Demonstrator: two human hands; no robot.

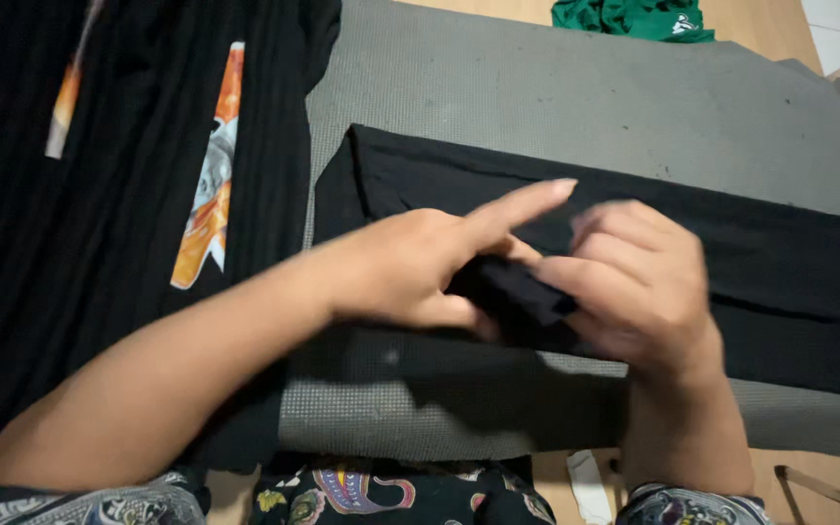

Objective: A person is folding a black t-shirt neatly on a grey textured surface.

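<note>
A black garment (780,262), folded into a long band, lies across a grey mat (556,97). Both hands meet over its near edge at the centre. My left hand (420,262) pinches a fold of the black cloth between thumb and lower fingers, with the index finger stretched out straight to the right. My right hand (634,282) curls its fingers around the same bunched fold (517,292) from the other side. The part of the fold under the fingers is hidden.
A larger black garment with an orange and white print (208,185) covers the left side and overlaps the mat. A green cloth (634,17) lies on the wooden floor at the top. Patterned clothing (362,491) shows at the bottom edge.
</note>
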